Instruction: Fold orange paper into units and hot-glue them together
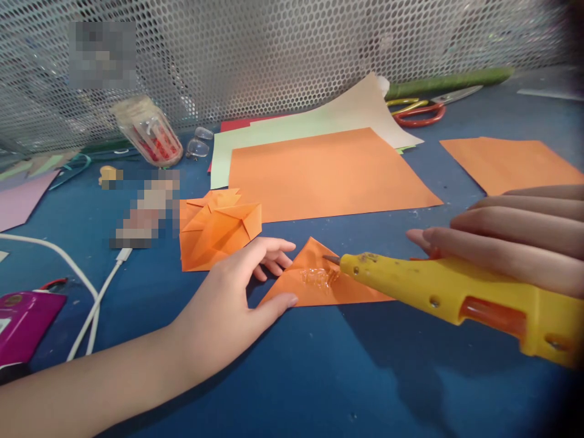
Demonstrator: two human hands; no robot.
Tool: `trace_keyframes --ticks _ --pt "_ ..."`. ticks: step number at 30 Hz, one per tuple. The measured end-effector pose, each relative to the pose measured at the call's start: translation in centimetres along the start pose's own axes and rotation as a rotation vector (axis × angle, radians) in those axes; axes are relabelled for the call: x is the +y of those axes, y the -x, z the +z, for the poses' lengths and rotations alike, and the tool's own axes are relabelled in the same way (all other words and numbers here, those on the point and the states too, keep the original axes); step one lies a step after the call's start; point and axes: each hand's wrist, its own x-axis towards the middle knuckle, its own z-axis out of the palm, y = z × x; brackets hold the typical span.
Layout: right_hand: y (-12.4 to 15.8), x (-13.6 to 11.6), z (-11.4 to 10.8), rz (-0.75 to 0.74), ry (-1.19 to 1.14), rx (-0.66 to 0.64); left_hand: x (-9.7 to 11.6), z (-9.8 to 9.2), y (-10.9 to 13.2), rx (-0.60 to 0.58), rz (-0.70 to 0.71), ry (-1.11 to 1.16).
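My left hand rests on the blue table, thumb pressing the left corner of a folded orange paper triangle, fingers curled behind its edge. A patch of clear glue shines on the triangle. My right hand holds a yellow glue gun, with fingers stretched along its top. The gun's nozzle touches the paper at the glue patch. A folded orange origami piece lies just behind my left hand.
Orange, pale green and cream sheets lie stacked at the back, another orange sheet at right. Scissors, a green roll, a jar, glasses, white cables and a magenta object lie about. Perforated metal mesh forms the back wall.
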Motion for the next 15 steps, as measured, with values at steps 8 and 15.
trace_keyframes --ticks 8,15 --pt "-1.0 -0.3 0.2 -0.187 0.15 0.158 0.2 0.0 -0.2 -0.006 -0.022 0.014" --pt "1.1 1.9 1.4 -0.032 0.087 0.114 0.2 -0.1 -0.1 -0.004 -0.007 -0.001"
